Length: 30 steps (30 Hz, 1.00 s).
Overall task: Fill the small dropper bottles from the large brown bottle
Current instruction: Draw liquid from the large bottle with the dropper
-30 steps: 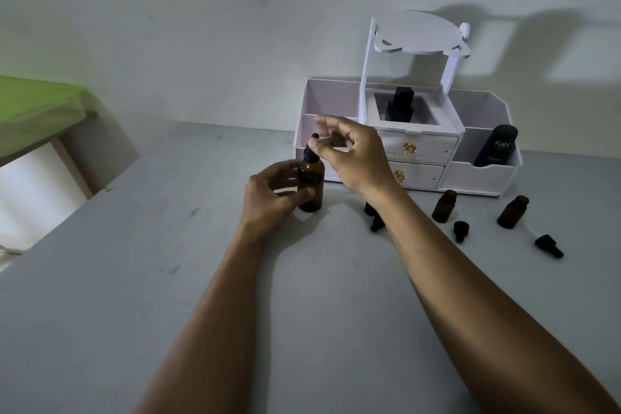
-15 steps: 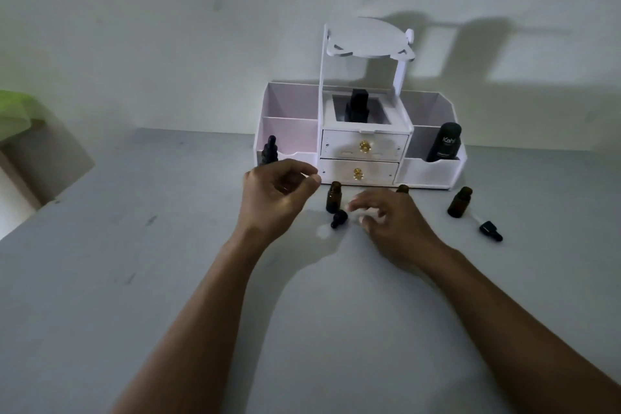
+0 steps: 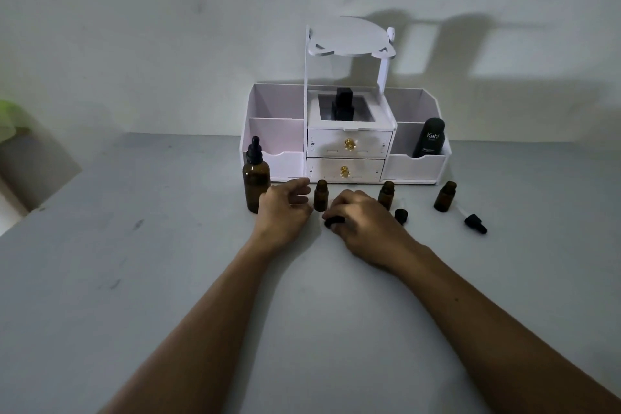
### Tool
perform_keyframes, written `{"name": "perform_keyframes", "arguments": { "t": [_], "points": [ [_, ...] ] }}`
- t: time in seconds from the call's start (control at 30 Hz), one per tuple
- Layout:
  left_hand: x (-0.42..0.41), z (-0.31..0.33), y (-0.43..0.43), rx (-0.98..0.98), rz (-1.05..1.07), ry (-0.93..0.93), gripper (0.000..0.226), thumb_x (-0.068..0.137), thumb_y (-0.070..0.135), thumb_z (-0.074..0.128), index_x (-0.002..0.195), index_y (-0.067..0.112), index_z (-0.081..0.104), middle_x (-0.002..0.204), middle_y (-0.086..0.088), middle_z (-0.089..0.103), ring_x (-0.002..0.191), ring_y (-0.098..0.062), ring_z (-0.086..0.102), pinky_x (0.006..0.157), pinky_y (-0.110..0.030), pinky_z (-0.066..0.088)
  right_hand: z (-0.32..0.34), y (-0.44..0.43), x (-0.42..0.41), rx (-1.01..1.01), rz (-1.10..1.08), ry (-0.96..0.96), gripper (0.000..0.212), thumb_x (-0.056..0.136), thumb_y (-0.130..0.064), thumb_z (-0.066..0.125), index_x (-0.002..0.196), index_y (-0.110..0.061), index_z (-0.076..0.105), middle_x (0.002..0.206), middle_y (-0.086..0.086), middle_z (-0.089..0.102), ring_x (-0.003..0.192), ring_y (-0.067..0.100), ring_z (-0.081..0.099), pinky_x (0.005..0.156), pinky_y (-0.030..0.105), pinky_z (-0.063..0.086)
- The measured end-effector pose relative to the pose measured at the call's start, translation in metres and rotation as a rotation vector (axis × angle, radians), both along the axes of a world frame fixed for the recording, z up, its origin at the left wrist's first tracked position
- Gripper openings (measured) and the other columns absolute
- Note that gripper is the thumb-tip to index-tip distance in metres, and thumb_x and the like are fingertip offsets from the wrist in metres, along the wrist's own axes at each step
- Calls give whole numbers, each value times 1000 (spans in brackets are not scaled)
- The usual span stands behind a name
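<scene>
The large brown bottle stands upright on the table with its black dropper cap on. My left hand rests just right of it, fingers loosely apart, holding nothing. Three small brown bottles stand uncapped: one between my hands, one behind my right hand, one further right. My right hand lies on the table with its fingers closed on a black dropper cap. Another cap stands beside that hand, and a third dropper lies at the right.
A white desk organiser with two drawers stands against the wall behind the bottles. It holds a black Kahf bottle in its right compartment and a black bottle in the middle. The grey table's left edge runs diagonally.
My left hand let go of the large bottle, which now stands capped at the left. My right hand came down from the big bottle's cap to the table and closed on a small dropper cap.
</scene>
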<state>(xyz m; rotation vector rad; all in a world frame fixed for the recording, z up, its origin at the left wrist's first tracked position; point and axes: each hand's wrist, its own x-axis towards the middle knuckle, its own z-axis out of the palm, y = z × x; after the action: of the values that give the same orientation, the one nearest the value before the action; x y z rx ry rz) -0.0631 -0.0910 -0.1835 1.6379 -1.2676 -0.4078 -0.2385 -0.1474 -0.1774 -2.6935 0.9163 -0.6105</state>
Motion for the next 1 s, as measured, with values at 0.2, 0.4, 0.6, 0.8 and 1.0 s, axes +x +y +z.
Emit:
{"name": "perform_keyframes", "arguments": {
  "t": [0.2, 0.4, 0.6, 0.8, 1.0],
  "points": [
    [5, 0, -10, 14, -47, 62, 56, 74, 8, 85, 127, 10, 68, 110, -3, 75, 88, -7, 72, 88, -21, 58, 22, -8, 2, 187, -91, -626, 17, 87, -10, 74, 104, -13, 75, 95, -3, 73, 83, 3, 68, 76, 13, 50],
    [6, -1, -14, -12, -64, 32, 47, 71, 7, 87, 116, 12, 75, 100, 0, 77, 83, -2, 72, 86, -10, 53, 34, -18, 20, 364, -143, -988, 15, 87, -5, 74, 99, -13, 71, 92, 4, 74, 83, 14, 73, 89, 41, 60],
    [6, -3, -15, -35, -58, 29, 38, 72, -1, 83, 108, 11, 78, 90, 4, 76, 70, 12, 67, 75, -1, 48, 27, -27, 27, 400, -131, -967, 18, 87, -4, 73, 95, -20, 69, 93, -3, 73, 85, 15, 74, 91, 47, 59],
    [8, -5, -15, -37, -67, 23, 37, 74, -1, 82, 109, 10, 77, 88, 5, 73, 67, 19, 63, 71, 2, 45, 28, -33, 33, 330, -118, -864, 13, 87, -8, 74, 96, -17, 72, 88, -6, 73, 84, 14, 72, 87, 36, 60],
    [8, -6, -15, -47, -91, -32, 38, 78, 4, 81, 116, 11, 75, 100, 4, 75, 75, 17, 64, 74, 2, 45, 13, -28, 42, 211, -145, -651, 11, 85, -12, 76, 96, -13, 76, 85, -2, 74, 73, -1, 65, 71, 8, 51]
  ]
}}
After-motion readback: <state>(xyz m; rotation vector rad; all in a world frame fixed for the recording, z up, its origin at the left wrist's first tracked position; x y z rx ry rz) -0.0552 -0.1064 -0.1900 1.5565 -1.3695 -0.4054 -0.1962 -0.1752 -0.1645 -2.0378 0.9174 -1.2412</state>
